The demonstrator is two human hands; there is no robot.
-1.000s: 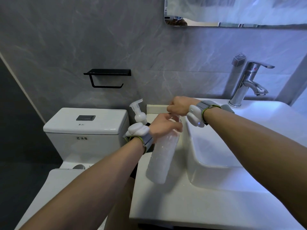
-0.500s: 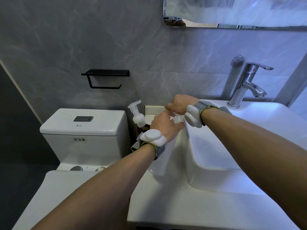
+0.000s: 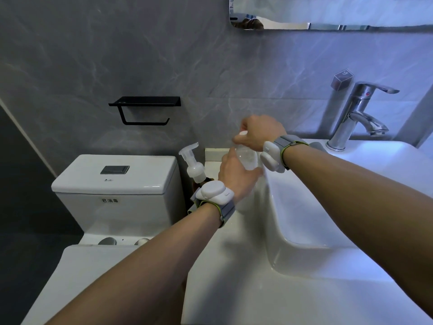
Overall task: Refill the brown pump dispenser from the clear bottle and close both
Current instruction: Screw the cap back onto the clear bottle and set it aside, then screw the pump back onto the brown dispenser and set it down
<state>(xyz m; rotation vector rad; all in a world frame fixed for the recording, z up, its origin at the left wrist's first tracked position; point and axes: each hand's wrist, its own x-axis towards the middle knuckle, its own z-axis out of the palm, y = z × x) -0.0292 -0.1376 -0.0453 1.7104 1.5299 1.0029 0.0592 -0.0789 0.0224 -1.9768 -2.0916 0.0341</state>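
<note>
Room: a grey marble-walled bathroom, white table (image 3: 234,289) around a basin at lower right, toilet at lower left.
Clear bottle (image 3: 246,158): upright at frame centre, standing on the table's back left corner.
Left hand (image 3: 236,174): fingers wrapped round the bottle's body.
Right hand (image 3: 260,132): fingers pinched on the white cap (image 3: 241,134).
Brown pump dispenser (image 3: 194,167): just left of the bottle, pump on.
Step, judged: twisting the cap; brace the bottle firmly, keep it vertical, turn only the cap.

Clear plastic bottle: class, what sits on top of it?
The right hand grips the top of the clear plastic bottle, with a white cap partly showing. The neck and threads are covered.
</note>
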